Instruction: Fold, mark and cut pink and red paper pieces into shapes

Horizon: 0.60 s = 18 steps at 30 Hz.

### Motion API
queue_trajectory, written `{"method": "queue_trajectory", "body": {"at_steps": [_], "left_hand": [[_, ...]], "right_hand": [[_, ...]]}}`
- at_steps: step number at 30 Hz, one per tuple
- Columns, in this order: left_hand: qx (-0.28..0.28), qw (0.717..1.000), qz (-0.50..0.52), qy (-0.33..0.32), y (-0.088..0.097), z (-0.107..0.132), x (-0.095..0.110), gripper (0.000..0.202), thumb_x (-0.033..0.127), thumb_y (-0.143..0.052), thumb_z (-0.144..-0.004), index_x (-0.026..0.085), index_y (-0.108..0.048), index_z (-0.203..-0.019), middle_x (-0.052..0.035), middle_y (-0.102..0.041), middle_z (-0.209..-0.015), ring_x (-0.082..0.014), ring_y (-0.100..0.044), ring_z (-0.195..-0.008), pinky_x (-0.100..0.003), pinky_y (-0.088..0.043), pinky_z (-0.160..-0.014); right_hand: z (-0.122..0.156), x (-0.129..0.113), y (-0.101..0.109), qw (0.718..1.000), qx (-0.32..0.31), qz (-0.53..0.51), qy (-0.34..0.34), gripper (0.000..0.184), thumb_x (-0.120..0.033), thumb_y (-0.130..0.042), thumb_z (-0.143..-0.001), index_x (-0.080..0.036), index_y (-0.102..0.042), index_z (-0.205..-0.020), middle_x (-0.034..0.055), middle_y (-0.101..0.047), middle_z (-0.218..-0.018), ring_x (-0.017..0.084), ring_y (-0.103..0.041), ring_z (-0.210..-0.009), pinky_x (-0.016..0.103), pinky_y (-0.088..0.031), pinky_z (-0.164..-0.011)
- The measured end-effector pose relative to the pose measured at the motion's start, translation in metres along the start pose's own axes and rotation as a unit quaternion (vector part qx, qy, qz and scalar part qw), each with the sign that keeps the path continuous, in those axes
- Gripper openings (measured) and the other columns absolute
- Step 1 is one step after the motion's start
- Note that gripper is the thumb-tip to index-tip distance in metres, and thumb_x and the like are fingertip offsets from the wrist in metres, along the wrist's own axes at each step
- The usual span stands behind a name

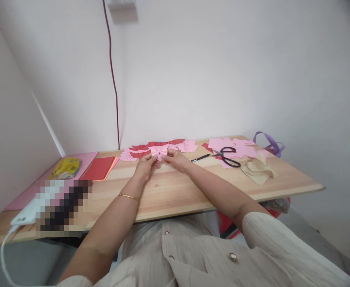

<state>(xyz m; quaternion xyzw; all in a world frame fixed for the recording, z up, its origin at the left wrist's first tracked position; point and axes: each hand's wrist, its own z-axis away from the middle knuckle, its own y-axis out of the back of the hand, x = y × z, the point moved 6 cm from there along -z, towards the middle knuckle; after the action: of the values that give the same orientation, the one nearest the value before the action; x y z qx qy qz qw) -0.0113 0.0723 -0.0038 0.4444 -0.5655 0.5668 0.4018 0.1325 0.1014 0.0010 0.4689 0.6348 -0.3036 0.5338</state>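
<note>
Head view shows the left hand and the right hand meeting over the middle of the wooden surface. Between them is a small piece of pink paper, in front of a row of red and pink cut papers near the wall. The fingers of each hand are pinched together on it, one hand at each side; whether its lower edge touches the surface, I cannot tell.

The step in hand seems to be shaping or folding this piece by fingers alone, because the scissors and the pen lie apart at the right, near the pink scraps. In my judgement, the next move calls for a light, even pressure from both sides, so that the thin paper does not tear, and for keeping its edges level. The fold itself is too small to read.
</note>
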Motion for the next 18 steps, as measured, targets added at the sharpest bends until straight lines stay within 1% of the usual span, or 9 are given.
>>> {"method": "queue_trajectory", "body": {"at_steps": [3,7,10,12,15,18], "left_hand": [[0.006,1.0,-0.02,-0.016,0.001,0.0,0.004,0.032,0.036,-0.08,-0.058,0.014,-0.063,-0.072,-0.0023,-0.063,-0.066,-0.0125,-0.058,-0.061,-0.027,-0.051,-0.059],[0.009,1.0,0.029,-0.004,0.002,0.0,0.004,0.028,0.032,-0.077,-0.062,0.015,-0.058,-0.073,-0.0012,-0.063,-0.067,-0.0141,-0.063,-0.064,-0.03,-0.053,-0.065],[0.018,0.996,0.081,0.012,0.002,-0.001,0.004,0.027,0.028,-0.075,-0.066,0.017,-0.052,-0.072,-0.0007,-0.062,-0.067,-0.0166,-0.067,-0.071,-0.034,-0.054,-0.073],[0.017,0.994,0.105,0.013,0.001,0.0,0.005,0.025,0.026,-0.073,-0.068,0.017,-0.05,-0.071,-0.0008,-0.063,-0.068,-0.0165,-0.067,-0.074,-0.036,-0.054,-0.078],[-0.006,0.992,0.123,0.002,-0.004,0.001,0.007,0.02,0.019,-0.073,-0.067,0.016,-0.054,-0.071,-0.0017,-0.065,-0.072,-0.015,-0.066,-0.076,-0.035,-0.053,-0.083],[-0.028,0.993,0.115,-0.019,-0.008,0.003,0.008,0.021,0.013,-0.075,-0.061,0.016,-0.059,-0.075,-0.0011,-0.065,-0.076,-0.0136,-0.064,-0.078,-0.033,-0.052,-0.085]], "right_hand": [[-0.002,-0.001,0.003,0.999,0.018,-0.02,0.027,0.036,-0.048,-0.066,-0.071,-0.018,-0.046,-0.064,-0.0053,-0.05,-0.06,0.009,-0.046,-0.058,0.023,-0.038,-0.059],[-0.005,0.005,0.002,0.997,0.014,-0.081,-0.009,0.036,-0.049,-0.069,-0.067,-0.018,-0.05,-0.066,-0.0015,-0.061,-0.067,0.01,-0.054,-0.062,0.024,-0.043,-0.063],[-0.006,0.01,0.003,0.994,0.024,-0.105,-0.036,0.036,-0.047,-0.073,-0.064,-0.017,-0.055,-0.07,0.0004,-0.064,-0.069,0.011,-0.057,-0.063,0.025,-0.045,-0.062],[-0.007,0.013,0.003,0.993,0.03,-0.103,-0.043,0.035,-0.047,-0.074,-0.063,-0.017,-0.057,-0.072,0.0009,-0.064,-0.068,0.011,-0.057,-0.062,0.024,-0.045,-0.061],[-0.008,0.017,0.003,0.993,0.036,-0.098,-0.049,0.034,-0.046,-0.073,-0.064,-0.017,-0.056,-0.071,0.0017,-0.065,-0.068,0.011,-0.059,-0.063,0.024,-0.046,-0.06],[-0.008,0.02,0.003,0.993,0.04,-0.097,-0.054,0.033,-0.045,-0.073,-0.065,-0.017,-0.055,-0.069,0.0021,-0.066,-0.067,0.011,-0.06,-0.061,0.023,-0.046,-0.059]]}}
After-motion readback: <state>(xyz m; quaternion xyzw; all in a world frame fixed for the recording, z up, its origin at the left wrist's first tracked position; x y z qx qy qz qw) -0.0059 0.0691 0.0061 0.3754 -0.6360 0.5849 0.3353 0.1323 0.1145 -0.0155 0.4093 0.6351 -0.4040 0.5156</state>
